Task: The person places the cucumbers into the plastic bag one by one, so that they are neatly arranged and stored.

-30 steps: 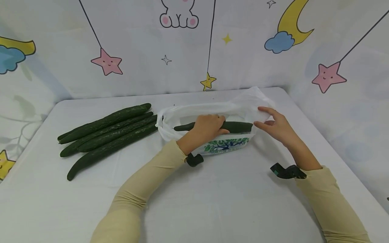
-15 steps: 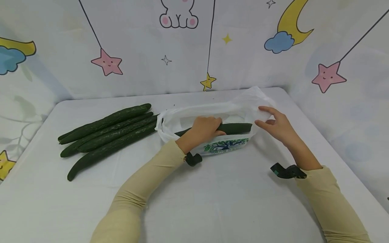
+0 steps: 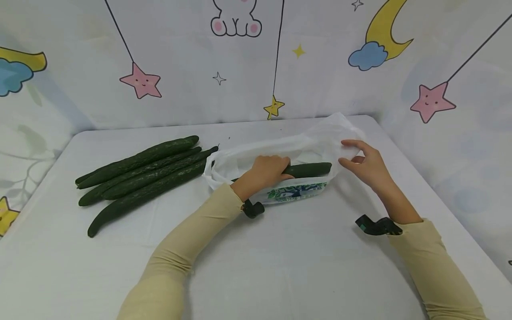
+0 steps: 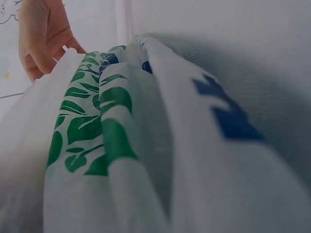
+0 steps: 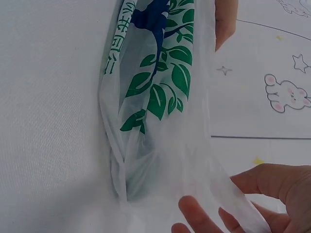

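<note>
In the head view my left hand point(image 3: 266, 171) grips a dark green cucumber point(image 3: 310, 170) lying lengthwise in the mouth of a white plastic bag point(image 3: 296, 192). Its left end is mostly hidden by that hand. My right hand point(image 3: 366, 164) holds the bag's right side with thumb and fingers. The right wrist view has the thin film between the thumb and fingers of the right hand point(image 5: 267, 199), and part of the left hand point(image 5: 225, 22) above the bag. Green leaf print covers the bag point(image 4: 80, 126) in the left wrist view, beyond which the right hand point(image 4: 41, 39) appears.
Several more cucumbers point(image 3: 148, 175) lie side by side on the white table point(image 3: 280, 266), left of the bag, their right ends close to its rim. A printed cloth wall point(image 3: 180, 62) stands behind the table.
My left hand and the cucumber have sunk slightly lower into the bag. The bag's left rim has slid a little left, uncovering a cucumber tip beside it. My right hand has shifted slightly right.
</note>
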Demonstrator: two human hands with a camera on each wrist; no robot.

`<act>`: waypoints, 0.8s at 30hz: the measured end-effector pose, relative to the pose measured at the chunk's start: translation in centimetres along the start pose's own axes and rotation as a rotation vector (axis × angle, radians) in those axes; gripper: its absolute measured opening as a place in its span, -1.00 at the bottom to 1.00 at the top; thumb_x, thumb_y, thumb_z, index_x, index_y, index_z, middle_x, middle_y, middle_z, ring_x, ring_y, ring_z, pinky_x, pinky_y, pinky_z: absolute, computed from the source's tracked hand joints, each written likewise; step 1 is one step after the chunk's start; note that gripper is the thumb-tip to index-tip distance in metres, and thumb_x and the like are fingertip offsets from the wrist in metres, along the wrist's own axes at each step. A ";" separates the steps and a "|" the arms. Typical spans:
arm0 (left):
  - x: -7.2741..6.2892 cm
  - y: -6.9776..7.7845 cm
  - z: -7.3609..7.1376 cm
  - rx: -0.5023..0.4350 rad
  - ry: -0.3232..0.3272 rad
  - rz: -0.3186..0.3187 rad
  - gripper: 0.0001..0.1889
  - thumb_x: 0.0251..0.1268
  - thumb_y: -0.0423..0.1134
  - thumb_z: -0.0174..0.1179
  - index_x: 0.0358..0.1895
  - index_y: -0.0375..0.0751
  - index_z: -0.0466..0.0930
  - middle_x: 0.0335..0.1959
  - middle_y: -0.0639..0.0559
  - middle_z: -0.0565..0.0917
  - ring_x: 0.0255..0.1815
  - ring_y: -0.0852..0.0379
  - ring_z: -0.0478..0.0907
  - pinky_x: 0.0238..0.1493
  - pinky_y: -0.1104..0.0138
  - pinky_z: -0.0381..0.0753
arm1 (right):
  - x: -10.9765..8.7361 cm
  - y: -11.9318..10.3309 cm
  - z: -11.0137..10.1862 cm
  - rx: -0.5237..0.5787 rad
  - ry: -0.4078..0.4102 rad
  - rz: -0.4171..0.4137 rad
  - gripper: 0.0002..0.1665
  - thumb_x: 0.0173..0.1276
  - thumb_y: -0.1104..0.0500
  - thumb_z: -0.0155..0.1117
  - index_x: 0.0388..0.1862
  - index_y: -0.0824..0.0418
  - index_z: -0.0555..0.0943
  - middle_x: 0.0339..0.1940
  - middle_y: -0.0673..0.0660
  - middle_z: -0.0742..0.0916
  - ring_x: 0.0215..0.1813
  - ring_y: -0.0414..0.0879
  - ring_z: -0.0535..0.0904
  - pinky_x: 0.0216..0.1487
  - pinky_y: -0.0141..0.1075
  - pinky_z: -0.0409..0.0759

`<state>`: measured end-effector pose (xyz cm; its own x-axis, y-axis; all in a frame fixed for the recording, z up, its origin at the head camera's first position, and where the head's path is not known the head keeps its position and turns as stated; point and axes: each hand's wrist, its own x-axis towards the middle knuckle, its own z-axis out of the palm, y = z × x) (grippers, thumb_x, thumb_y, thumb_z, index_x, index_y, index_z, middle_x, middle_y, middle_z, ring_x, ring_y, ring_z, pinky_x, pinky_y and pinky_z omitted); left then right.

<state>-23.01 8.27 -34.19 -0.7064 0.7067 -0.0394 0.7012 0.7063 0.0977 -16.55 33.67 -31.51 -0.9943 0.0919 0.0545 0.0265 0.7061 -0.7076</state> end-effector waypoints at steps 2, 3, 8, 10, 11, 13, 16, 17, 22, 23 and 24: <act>0.0 -0.1 0.0 -0.013 -0.008 -0.002 -0.58 0.38 0.18 0.10 -0.10 -0.14 0.54 -0.36 0.02 0.65 -0.37 0.12 0.59 -0.44 0.32 0.46 | 0.0 0.1 0.1 0.004 0.012 -0.002 -0.36 0.43 0.14 0.22 0.43 0.25 0.33 0.42 0.37 0.34 0.07 0.28 0.55 -0.30 -0.67 0.39; 0.0 -0.1 0.1 -0.020 -0.012 -0.002 -0.58 0.38 0.17 0.10 -0.08 -0.14 0.55 -0.33 0.02 0.66 -0.35 0.11 0.59 -0.42 0.31 0.49 | 0.0 0.1 0.1 0.008 0.017 -0.004 -0.37 0.42 0.15 0.23 0.42 0.25 0.33 0.42 0.37 0.34 0.07 0.29 0.55 -0.30 -0.68 0.39; 0.1 -0.3 0.2 -0.042 -0.018 0.005 -0.56 0.37 0.15 0.13 0.06 -0.12 0.56 -0.19 0.02 0.70 -0.25 0.10 0.64 -0.31 0.27 0.59 | 0.0 0.2 0.3 0.018 0.025 -0.015 -0.38 0.41 0.20 0.23 0.41 0.27 0.34 0.43 0.36 0.34 0.07 0.31 0.55 -0.30 -0.70 0.40; 0.1 -0.3 0.2 -0.050 -0.019 0.005 -0.55 0.37 0.14 0.15 0.09 -0.12 0.56 -0.14 0.02 0.70 -0.22 0.10 0.64 -0.28 0.26 0.61 | 0.0 0.2 0.3 0.016 0.023 -0.014 -0.38 0.41 0.21 0.23 0.41 0.26 0.34 0.43 0.36 0.34 0.06 0.31 0.55 -0.30 -0.69 0.40; 0.0 -0.3 0.2 -0.052 -0.023 0.003 -0.56 0.37 0.13 0.16 0.09 -0.11 0.57 -0.13 0.02 0.70 -0.21 0.10 0.64 -0.27 0.26 0.61 | 0.0 0.2 0.3 0.013 0.023 -0.013 -0.37 0.41 0.21 0.23 0.42 0.26 0.33 0.43 0.36 0.34 0.06 0.30 0.55 -0.31 -0.68 0.40; 0.0 -0.4 0.1 -0.056 -0.033 -0.005 -0.56 0.36 0.12 0.17 0.09 -0.11 0.57 -0.12 0.02 0.70 -0.19 0.10 0.64 -0.26 0.26 0.62 | 0.0 0.1 0.3 0.011 0.024 -0.010 -0.36 0.41 0.21 0.24 0.42 0.26 0.33 0.42 0.36 0.34 0.04 0.28 0.55 -0.31 -0.66 0.40; -0.2 -0.5 0.0 -0.066 -0.051 -0.020 -0.57 0.36 0.12 0.18 0.09 -0.09 0.58 -0.09 0.04 0.69 -0.16 0.11 0.64 -0.23 0.25 0.62 | 0.0 0.1 0.3 0.006 0.028 -0.012 -0.36 0.40 0.21 0.25 0.42 0.25 0.33 0.41 0.35 0.36 0.00 0.23 0.55 -0.32 -0.64 0.41; -0.2 -0.6 0.0 -0.068 -0.055 -0.023 -0.57 0.36 0.12 0.18 0.10 -0.09 0.58 -0.07 0.05 0.69 -0.15 0.11 0.64 -0.23 0.25 0.62 | 0.0 0.1 0.3 0.004 0.029 -0.015 -0.36 0.40 0.21 0.25 0.42 0.25 0.33 0.41 0.35 0.36 -0.02 0.21 0.55 -0.32 -0.63 0.41; -0.5 -0.9 0.1 -0.090 -0.048 -0.024 -0.57 0.34 0.13 0.19 0.11 -0.05 0.58 -0.03 0.07 0.68 -0.12 0.12 0.63 -0.20 0.24 0.62 | 0.0 0.3 0.4 -0.004 0.025 -0.025 -0.35 0.39 0.20 0.26 0.42 0.25 0.33 0.38 0.33 0.39 -0.12 0.10 0.53 -0.34 -0.56 0.43; -0.6 -1.0 0.1 -0.096 -0.044 -0.022 -0.58 0.34 0.12 0.20 0.11 -0.04 0.58 -0.03 0.07 0.68 -0.12 0.12 0.63 -0.20 0.24 0.62 | 0.0 0.3 0.4 -0.005 0.024 -0.025 -0.34 0.39 0.21 0.27 0.42 0.25 0.33 0.38 0.33 0.39 -0.12 0.09 0.52 -0.34 -0.56 0.43; -0.7 -1.1 0.2 -0.102 -0.038 -0.019 -0.58 0.33 0.12 0.21 0.11 -0.04 0.59 -0.04 0.08 0.68 -0.13 0.13 0.63 -0.20 0.23 0.61 | 0.0 0.4 0.5 -0.008 0.023 -0.023 -0.34 0.39 0.21 0.27 0.42 0.25 0.33 0.38 0.32 0.39 -0.12 0.08 0.52 -0.34 -0.56 0.43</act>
<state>-23.20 7.01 -34.44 -0.7143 0.6953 -0.0793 0.6724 0.7133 0.1976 -16.63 33.61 -32.09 -0.9919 0.0916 0.0876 0.0041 0.7140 -0.7001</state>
